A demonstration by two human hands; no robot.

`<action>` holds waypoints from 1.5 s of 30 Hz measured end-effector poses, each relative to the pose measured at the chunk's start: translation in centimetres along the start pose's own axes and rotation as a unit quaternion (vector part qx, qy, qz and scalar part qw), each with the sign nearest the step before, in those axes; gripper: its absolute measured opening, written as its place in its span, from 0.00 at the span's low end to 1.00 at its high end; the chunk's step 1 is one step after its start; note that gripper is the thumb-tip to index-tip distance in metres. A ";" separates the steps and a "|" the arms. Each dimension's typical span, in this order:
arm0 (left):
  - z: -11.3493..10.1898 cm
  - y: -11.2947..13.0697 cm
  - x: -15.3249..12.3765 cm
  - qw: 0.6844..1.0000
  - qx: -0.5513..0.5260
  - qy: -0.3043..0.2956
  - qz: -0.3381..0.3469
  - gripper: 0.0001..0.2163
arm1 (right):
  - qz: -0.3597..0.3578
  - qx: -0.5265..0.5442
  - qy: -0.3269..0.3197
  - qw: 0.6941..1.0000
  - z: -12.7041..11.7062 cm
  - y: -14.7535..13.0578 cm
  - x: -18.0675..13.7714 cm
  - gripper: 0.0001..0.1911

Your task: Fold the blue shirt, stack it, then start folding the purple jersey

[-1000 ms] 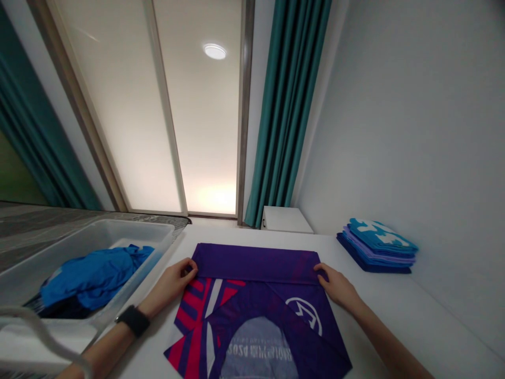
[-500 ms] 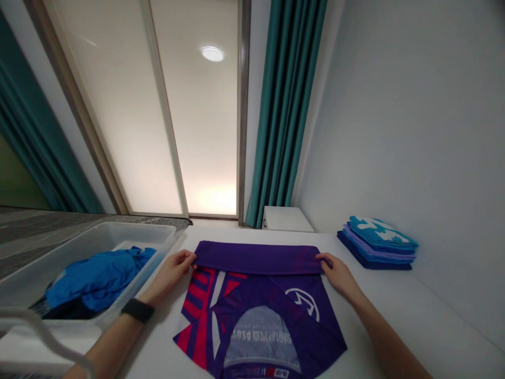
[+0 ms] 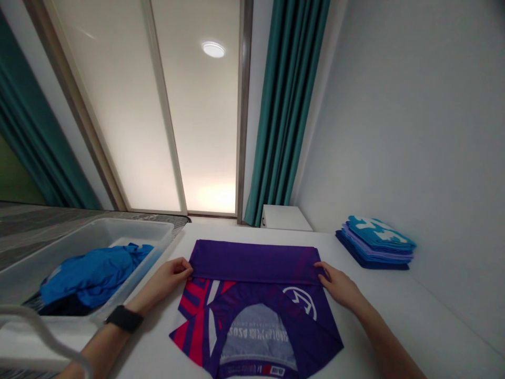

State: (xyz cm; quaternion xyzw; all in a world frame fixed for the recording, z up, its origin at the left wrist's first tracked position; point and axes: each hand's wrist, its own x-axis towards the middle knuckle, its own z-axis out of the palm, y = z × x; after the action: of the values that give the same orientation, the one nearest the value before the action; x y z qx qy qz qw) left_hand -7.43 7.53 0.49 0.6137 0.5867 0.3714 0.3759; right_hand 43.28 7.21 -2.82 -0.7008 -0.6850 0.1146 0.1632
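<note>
A purple T-shirt (image 3: 256, 260) with red and white stripes on one side and a white round logo on the other lies on the white table (image 3: 355, 326). Its far part is folded over into a wide band, and the neck opening faces me. My left hand (image 3: 176, 271), with a dark watch on the wrist, pinches the left end of that band's near edge. At the right end, my right hand (image 3: 335, 281) pinches the same edge between thumb and fingers.
On the left stands a translucent plastic bin (image 3: 158, 231) with a crumpled blue garment (image 3: 94, 273) inside. A stack of folded shirts (image 3: 376, 245) sits at the right by the wall. Behind the table is a white cabinet (image 3: 286, 217). A pale curved bar (image 3: 47, 337) crosses the lower left.
Both hands have come slightly toward me with the folded edge, so the purple band is wider. The view has shifted a little.
</note>
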 end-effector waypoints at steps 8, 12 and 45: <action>-0.3 -1.0 0.8 0.998 0.044 0.014 0.037 0.15 | 0.009 -0.026 0.015 0.999 -0.2 -1.2 -0.2 0.18; -0.3 -1.4 1.0 0.998 0.031 0.023 0.049 0.18 | 0.001 -0.006 0.033 0.999 -0.1 -0.8 -0.1 0.17; -1.5 -1.0 0.0 0.968 0.240 -0.013 0.069 0.16 | -0.064 0.010 -0.012 0.998 -0.4 -0.8 -0.6 0.21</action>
State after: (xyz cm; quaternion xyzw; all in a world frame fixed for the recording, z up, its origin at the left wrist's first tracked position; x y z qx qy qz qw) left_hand -9.19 7.58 0.29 0.7298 0.6097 0.2368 0.1988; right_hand 42.69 6.63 -2.23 -0.6525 -0.7291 0.1187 0.1689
